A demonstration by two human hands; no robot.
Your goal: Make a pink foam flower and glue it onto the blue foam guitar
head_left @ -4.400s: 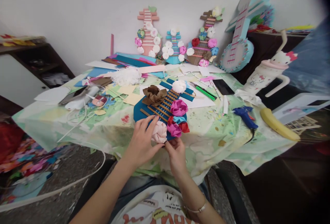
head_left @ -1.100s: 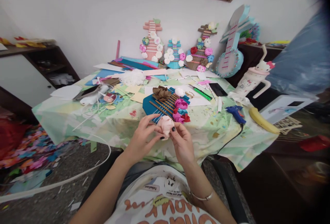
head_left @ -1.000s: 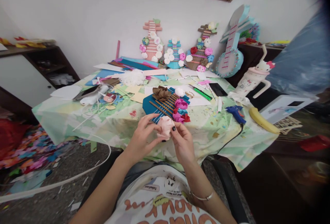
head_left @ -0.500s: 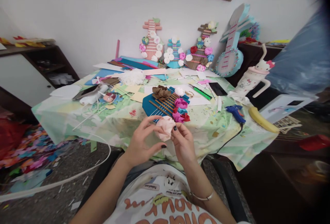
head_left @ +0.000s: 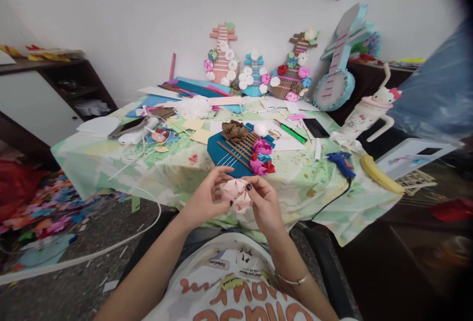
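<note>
A pale pink paper flower (head_left: 236,195) is held between my two hands, just in front of the table's near edge. My left hand (head_left: 210,198) grips its left side, thumb and fingers closed on the petals. On the other side, the thumb and fingers of my right hand (head_left: 263,202) pinch it. Just beyond the flower lies a blue cardboard lute shape (head_left: 216,149) with brown strips and white strings. Along its edges sit a brown paper flower (head_left: 234,130), a white one (head_left: 260,130) and several pink, teal and red ones.
A blue glue gun (head_left: 341,163) and a banana (head_left: 380,175) lie at the right, near a tumbler (head_left: 364,116). Behind are a green cutter (head_left: 292,132), a phone (head_left: 316,127), white shredded paper (head_left: 192,108) and several decorated lute shapes. A white power strip (head_left: 138,133) with cables sits left.
My left thumb and fingers have closed onto the pink flower, which has turned and come slightly lower. My right hand still holds it. The view has shifted a little.
</note>
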